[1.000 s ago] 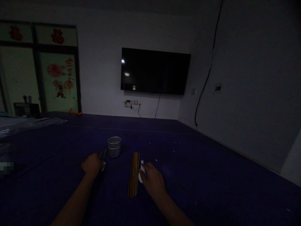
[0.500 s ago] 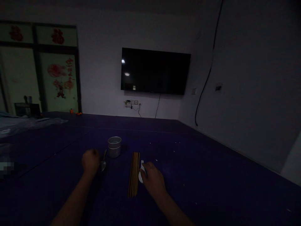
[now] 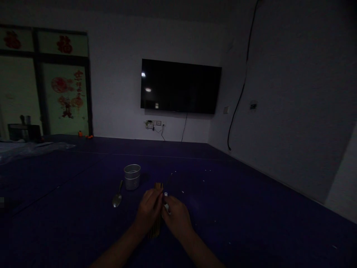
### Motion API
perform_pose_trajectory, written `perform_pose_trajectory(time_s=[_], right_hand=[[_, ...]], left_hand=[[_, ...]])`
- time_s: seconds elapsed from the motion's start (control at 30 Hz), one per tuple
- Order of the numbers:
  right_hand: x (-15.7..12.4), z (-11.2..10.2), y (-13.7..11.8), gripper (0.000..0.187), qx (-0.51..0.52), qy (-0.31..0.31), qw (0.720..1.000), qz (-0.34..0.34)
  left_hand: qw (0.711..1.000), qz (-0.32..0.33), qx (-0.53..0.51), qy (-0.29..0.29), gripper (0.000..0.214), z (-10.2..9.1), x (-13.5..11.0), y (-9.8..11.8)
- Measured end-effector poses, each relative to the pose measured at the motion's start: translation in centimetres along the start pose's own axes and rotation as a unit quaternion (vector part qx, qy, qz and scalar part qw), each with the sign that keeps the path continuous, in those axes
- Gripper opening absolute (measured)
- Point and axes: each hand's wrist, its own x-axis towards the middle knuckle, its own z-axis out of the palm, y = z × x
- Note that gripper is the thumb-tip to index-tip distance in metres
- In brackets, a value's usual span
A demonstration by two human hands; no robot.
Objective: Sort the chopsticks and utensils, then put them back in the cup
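My left hand (image 3: 150, 208) is closed in a pinch over a row of wooden chopsticks (image 3: 154, 232), covering their middle. A thin dark stick-like thing (image 3: 168, 180) seems to slant up from its fingertips, too dim to name. My right hand (image 3: 177, 217) is closed just beside it, the two sets of fingertips almost meeting. Between them a white spoon (image 3: 166, 194) lies right of the chopsticks, partly hidden. Whatever the right fingers pinch is hidden. Left of the hands lie a metal spoon (image 3: 117, 200) and an upright metal cup (image 3: 132, 178).
Dark blue sheeting (image 3: 83, 178) covers the surface, with small white bits (image 3: 182, 192) scattered on the right. Clear plastic wrap (image 3: 36, 150) lies far left, near small orange things (image 3: 88, 137). A television (image 3: 181, 86) hangs on the back wall; a black cable (image 3: 237, 104) runs down the right wall.
My left hand has moved right, from beside the metal spoon to above the chopsticks, meeting my right hand. The metal spoon now lies fully in view. My right hand stays by the white spoon.
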Motion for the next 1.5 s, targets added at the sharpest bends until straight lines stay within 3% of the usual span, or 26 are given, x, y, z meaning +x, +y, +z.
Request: perform_pose_trajectory(time_s=[0.1, 0.17, 0.27, 0.37, 0.53, 0.67, 0.77, 0.87, 1.0, 1.33, 1.4, 1.5], right_hand=[[-0.1, -0.2, -0.4, 0.027, -0.007, -0.016, 1.000, -0.008], [-0.1, -0.3, -0.5, 0.028, 0.002, -0.025, 1.000, -0.014], [-0.2, -0.3, -0.5, 0.028, 0.025, -0.036, 0.999, -0.020], [-0.2, 0.0, -0.1, 0.033, 0.043, -0.032, 0.999, -0.011], [-0.1, 0.5, 0.6, 0.029, 0.045, 0.008, 0.999, 0.007], [-0.1, 0.5, 0.6, 0.029, 0.026, 0.008, 1.000, 0.004], [-0.2, 0.0, 0.1, 0.028, -0.010, -0.012, 1.000, 0.007], [-0.1, -0.7, -0.4, 0.028, -0.077, -0.019, 0.997, 0.012], [0.1, -1.3, -0.4, 0.024, -0.148, -0.009, 0.989, 0.021], [0.3, -1.4, -0.2, 0.030, -0.164, -0.019, 0.985, 0.047], [0.4, -1.4, 0.1, 0.030, -0.154, -0.007, 0.987, 0.054], [0.6, -1.4, 0.8, 0.027, -0.134, 0.015, 0.988, 0.079]], left_hand=[[0.986, -0.145, -0.082, -0.011, 0.020, 0.1, 0.4, 0.9], [0.959, -0.247, -0.136, 0.000, 0.020, 0.0, 0.8, 1.0], [0.894, -0.384, -0.228, 0.036, 0.024, 0.0, 1.1, 0.7], [0.821, -0.478, -0.305, 0.067, 0.028, 0.2, 1.0, 0.2], [0.733, -0.544, -0.400, 0.086, 0.027, 0.6, 0.7, -0.3], [0.699, -0.558, -0.436, 0.104, 0.024, 1.0, 0.6, -0.9], [0.681, -0.560, -0.466, 0.075, 0.021, 1.1, 0.5, -1.2], [0.686, -0.548, -0.476, 0.042, 0.020, 1.1, 0.3, -1.2], [0.721, -0.530, -0.446, 0.019, 0.023, 1.1, 0.4, -0.8], [0.771, -0.495, -0.400, -0.018, 0.039, 1.2, 0.3, -1.0], [0.796, -0.465, -0.384, -0.045, 0.041, 1.1, 0.2, -1.4], [0.882, -0.355, -0.293, -0.099, 0.040, 1.0, -0.1, -2.0]])
